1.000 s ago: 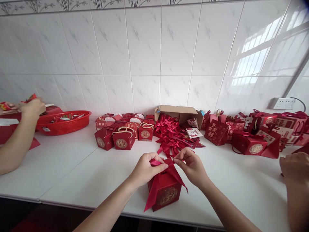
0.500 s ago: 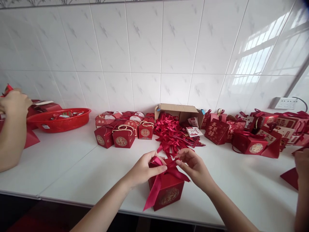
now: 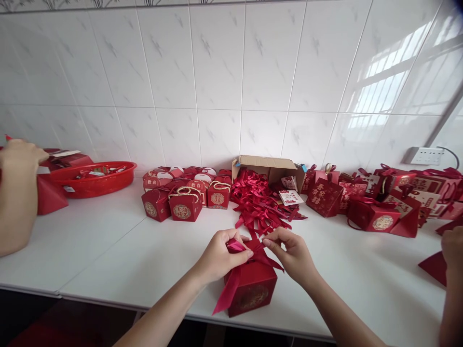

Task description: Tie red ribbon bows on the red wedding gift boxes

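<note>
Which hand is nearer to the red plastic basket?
Left. The left hand is at the ribbon on the box, on the side toward the red basket; the right hand is farther right.

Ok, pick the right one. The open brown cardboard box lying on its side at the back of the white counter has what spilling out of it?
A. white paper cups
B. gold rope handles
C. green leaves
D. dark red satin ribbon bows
D: a heap of dark red satin ribbon bows pours from the mouth of the open brown cardboard box onto the white counter.
</note>
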The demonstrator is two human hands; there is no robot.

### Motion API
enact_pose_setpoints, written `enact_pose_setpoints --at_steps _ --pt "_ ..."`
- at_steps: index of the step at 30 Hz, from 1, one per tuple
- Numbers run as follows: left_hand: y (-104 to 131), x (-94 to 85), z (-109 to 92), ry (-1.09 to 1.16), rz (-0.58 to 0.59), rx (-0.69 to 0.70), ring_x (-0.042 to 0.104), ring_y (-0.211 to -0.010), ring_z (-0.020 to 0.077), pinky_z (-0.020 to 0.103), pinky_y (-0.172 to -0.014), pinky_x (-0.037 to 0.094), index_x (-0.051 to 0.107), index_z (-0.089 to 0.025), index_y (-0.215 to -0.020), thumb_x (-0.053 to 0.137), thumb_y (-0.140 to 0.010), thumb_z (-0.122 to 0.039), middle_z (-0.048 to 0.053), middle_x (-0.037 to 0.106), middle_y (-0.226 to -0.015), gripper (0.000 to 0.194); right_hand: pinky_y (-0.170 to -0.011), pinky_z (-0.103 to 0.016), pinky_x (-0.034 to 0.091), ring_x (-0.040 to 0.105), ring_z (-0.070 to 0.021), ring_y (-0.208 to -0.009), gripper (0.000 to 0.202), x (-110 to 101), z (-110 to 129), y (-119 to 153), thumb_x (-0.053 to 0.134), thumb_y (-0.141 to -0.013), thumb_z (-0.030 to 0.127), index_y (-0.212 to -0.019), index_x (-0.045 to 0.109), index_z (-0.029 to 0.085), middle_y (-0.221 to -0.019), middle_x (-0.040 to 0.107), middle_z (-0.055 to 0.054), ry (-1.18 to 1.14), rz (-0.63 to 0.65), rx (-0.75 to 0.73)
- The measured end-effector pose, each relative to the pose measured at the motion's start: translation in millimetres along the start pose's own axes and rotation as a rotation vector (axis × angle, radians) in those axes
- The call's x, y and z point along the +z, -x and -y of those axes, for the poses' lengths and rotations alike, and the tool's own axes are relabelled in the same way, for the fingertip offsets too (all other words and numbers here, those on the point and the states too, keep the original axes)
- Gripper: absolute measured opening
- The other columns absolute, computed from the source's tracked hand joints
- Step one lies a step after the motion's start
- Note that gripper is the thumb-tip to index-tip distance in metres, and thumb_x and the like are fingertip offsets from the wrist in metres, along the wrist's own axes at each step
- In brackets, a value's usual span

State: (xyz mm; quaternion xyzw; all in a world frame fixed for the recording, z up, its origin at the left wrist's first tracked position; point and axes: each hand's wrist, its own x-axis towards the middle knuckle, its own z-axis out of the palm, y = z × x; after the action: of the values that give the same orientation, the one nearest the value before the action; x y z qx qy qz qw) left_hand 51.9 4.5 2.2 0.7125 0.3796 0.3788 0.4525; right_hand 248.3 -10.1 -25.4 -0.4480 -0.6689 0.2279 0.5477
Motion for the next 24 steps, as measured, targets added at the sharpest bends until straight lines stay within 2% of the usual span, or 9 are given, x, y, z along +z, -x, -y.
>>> enact_pose_setpoints --at_steps 8,11,13,15,17,18,19,21,24 --pt "2.1 6.4 -0.1 -0.026 -0.011 0.01 0.06 -0.108 0.0261 0.033 -0.085 0.045 0.035 -0.023 -0.059 0.067 -0.073 -0.022 0.003 0.065 -0.072 0.035 -0.062 -0.03 0.043 0.054 -0.0179 -0.065 0.025 10.9 0.3 6.7 0.063 -0.08 0.042 -0.065 0.065 0.022 -0.067 0.063 -0.003 -0.026 -0.127 0.095" --pt "4.1 9.0 -0.4 -0.019 -0.041 0.002 0.059 -0.11 0.0264 0.031 -0.084 0.045 0.034 -0.023 -0.059 0.068 -0.072 -0.023 0.002 0.061 -0.07 0.037 -0.065 -0.032 0.045 0.056 -0.0186 -0.068 0.029 9.8 -3.2 6.1 0.061 -0.081 0.046 -0.067 0.064 0.021 -0.07 0.064 -0.004 -0.046 -0.112 0.137" --pt "6.5 9.4 -0.4 -0.029 -0.061 0.016 0.059 -0.11 0.0263 0.032 -0.086 0.045 0.036 -0.022 -0.06 0.069 -0.073 -0.024 0.001 0.059 -0.069 0.035 -0.072 -0.033 0.048 0.059 -0.02 -0.077 0.03 4.1 -5.1 6.4 0.058 -0.083 0.049 -0.078 0.066 0.02 -0.081 0.066 -0.006 -0.101 -0.007 0.143" --pt "9.1 9.0 0.2 -0.006 -0.059 0.057 0.06 -0.108 0.0249 0.032 -0.087 0.044 0.042 -0.022 -0.066 0.068 -0.075 -0.026 0.001 0.061 -0.075 0.028 -0.084 -0.036 0.049 0.06 -0.0233 -0.099 0.044 -3.7 -4.9 8.4 0.065 -0.078 0.051 -0.112 0.061 0.023 -0.112 0.063 -0.009 -0.2 0.237 0.106" --pt "11.4 8.0 3.1 0.096 -0.061 0.109 0.06 -0.107 0.0226 0.033 -0.09 0.043 0.047 -0.022 -0.082 0.066 -0.079 -0.028 0.002 0.065 -0.09 0.019 -0.1 -0.04 0.043 0.045 -0.028 -0.127 0.089 -9.9 -1.9 12.6 0.078 -0.065 0.049 -0.141 0.037 0.03 -0.145 0.039 -0.011 -0.243 0.521 0.03" --pt "12.4 7.4 5.8 0.17 -0.088 0.128 0.059 -0.109 0.0215 0.034 -0.093 0.042 0.047 -0.023 -0.091 0.063 -0.082 -0.031 0.003 0.065 -0.1 0.02 -0.106 -0.042 0.037 0.033 -0.0296 -0.137 0.105 -11.5 0.4 15.3 0.082 -0.059 0.046 -0.147 0.027 0.032 -0.153 0.025 -0.011 -0.218 0.62 -0.001" --pt "13.4 6.7 9.7 0.244 -0.14 0.135 0.057 -0.113 0.0209 0.034 -0.096 0.04 0.046 -0.024 -0.099 0.06 -0.084 -0.034 0.004 0.065 -0.109 0.022 -0.11 -0.044 0.031 0.022 -0.0302 -0.142 0.11 -12.0 2.9 18.3 0.084 -0.057 0.044 -0.148 0.023 0.032 -0.156 0.016 -0.01 -0.169 0.669 -0.018" --pt "16.2 5.0 20.0 0.35 -0.298 0.1 0.053 -0.12 0.0211 0.036 -0.102 0.035 0.045 -0.024 -0.105 0.055 -0.086 -0.039 0.006 0.063 -0.118 0.027 -0.114 -0.044 0.024 0.013 -0.0292 -0.145 0.101 -12.2 6.2 24.6 0.081 -0.062 0.043 -0.147 0.028 0.031 -0.157 0.012 -0.009 -0.058 0.645 -0.022" --pt "25.2 0.8 37.6 0.384 -0.498 -0.021 0.052 -0.121 0.0245 0.038 -0.102 0.035 0.047 -0.022 -0.103 0.06 -0.081 -0.047 0.009 0.065 -0.114 0.035 -0.112 -0.043 0.029 0.025 -0.0288 -0.141 0.086 -20.8 0.4 30.6 0.077 -0.067 0.042 -0.143 0.036 0.032 -0.153 0.023 -0.009 0.066 0.564 0.015"
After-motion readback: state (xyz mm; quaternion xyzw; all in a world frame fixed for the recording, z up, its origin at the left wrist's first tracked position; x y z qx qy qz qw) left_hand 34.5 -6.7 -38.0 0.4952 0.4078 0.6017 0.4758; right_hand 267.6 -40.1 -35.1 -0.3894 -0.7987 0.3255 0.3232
